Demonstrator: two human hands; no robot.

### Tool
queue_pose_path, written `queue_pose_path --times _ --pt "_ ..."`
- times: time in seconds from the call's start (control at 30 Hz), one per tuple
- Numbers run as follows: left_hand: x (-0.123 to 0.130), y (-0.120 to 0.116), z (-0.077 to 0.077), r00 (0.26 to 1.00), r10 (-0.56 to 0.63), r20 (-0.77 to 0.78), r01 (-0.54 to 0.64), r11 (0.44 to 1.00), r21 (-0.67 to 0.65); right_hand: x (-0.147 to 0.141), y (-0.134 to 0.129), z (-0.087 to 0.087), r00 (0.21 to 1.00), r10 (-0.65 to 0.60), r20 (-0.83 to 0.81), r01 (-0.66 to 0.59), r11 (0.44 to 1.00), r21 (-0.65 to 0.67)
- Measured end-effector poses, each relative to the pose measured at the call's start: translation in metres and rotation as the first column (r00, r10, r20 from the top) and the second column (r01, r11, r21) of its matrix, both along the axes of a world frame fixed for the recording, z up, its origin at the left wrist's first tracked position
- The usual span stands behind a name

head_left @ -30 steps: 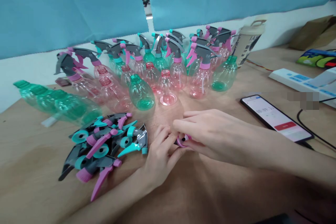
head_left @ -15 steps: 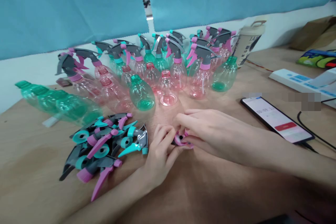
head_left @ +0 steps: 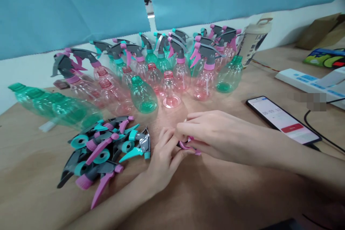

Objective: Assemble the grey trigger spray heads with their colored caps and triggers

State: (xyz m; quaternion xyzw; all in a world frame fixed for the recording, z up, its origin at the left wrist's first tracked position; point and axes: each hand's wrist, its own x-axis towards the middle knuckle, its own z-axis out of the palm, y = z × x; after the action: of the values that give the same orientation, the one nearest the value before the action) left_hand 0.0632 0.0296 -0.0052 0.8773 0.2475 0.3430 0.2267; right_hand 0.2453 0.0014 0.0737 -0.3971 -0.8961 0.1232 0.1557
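Observation:
Both hands meet over the bare wood in front of me, around a pink spray trigger head [head_left: 184,145], mostly covered by fingers. My left hand [head_left: 165,158] is closed on it from the left. From the right, my right hand [head_left: 207,133] has its fingers bent down over the pink collar; whether they pinch a smaller part cannot be made out. A pile of loose grey, pink and teal trigger heads [head_left: 101,156] lies left of my hands. Beyond my hands, a clear pink bottle [head_left: 171,95] and a green bottle [head_left: 142,97] stand without tops.
Several bottles with trigger heads [head_left: 206,64] stand along the back. Green bottles [head_left: 56,106] without trigger heads are at the left. On the right are a phone [head_left: 283,118] showing a timer, a white power strip [head_left: 309,82] and a tall cup [head_left: 254,43].
My right fingers have dipped further over the collar, hiding the dark opening that showed before. The view has shifted slightly, and the bottles and pile otherwise look the same.

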Motion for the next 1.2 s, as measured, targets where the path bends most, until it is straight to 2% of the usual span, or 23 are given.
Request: queue_pose_path --times 0.13,0.23,0.33,0.43,0.57,0.7,0.8,0.97,1.2 --pt "-0.001 -0.001 0.000 0.998 -0.053 0.016 0.052 0.996 0.076 0.002 0.002 0.004 0.998 0.067 -0.007 -0.067 0.996 -0.063" --pt "-0.002 0.000 -0.002 0.999 -0.017 0.045 0.011 0.993 0.118 0.000 0.000 0.002 1.000 0.008 -0.030 -0.009 1.000 -0.022" --pt "-0.002 0.002 -0.006 0.992 0.037 0.117 -0.057 0.983 0.173 -0.006 -0.003 -0.005 0.987 -0.070 -0.147 0.068 0.998 -0.017" --pt "-0.003 0.003 -0.009 0.983 0.066 0.171 -0.100 0.976 0.195 -0.012 -0.003 -0.014 0.935 -0.193 -0.298 0.157 0.977 -0.141" --pt "-0.003 0.002 -0.007 0.986 0.113 0.122 -0.139 0.964 0.226 -0.019 0.003 -0.023 0.859 -0.381 -0.342 0.242 0.891 -0.385" --pt "-0.003 0.000 -0.004 0.988 0.134 0.080 -0.150 0.956 0.253 -0.021 0.006 -0.022 0.811 -0.476 -0.340 0.317 0.847 -0.427" --pt "-0.003 0.000 -0.004 0.987 0.145 0.074 -0.159 0.957 0.242 -0.017 0.007 -0.019 0.840 -0.433 -0.327 0.261 0.851 -0.456" --pt "-0.002 0.002 -0.006 0.983 0.169 0.071 -0.180 0.960 0.213 -0.008 0.012 -0.017 0.866 -0.296 -0.403 0.014 0.821 -0.571" --pt "-0.002 0.000 -0.004 0.989 0.129 0.067 -0.143 0.940 0.309 -0.011 0.015 -0.022 0.856 -0.321 -0.406 -0.008 0.777 -0.630"
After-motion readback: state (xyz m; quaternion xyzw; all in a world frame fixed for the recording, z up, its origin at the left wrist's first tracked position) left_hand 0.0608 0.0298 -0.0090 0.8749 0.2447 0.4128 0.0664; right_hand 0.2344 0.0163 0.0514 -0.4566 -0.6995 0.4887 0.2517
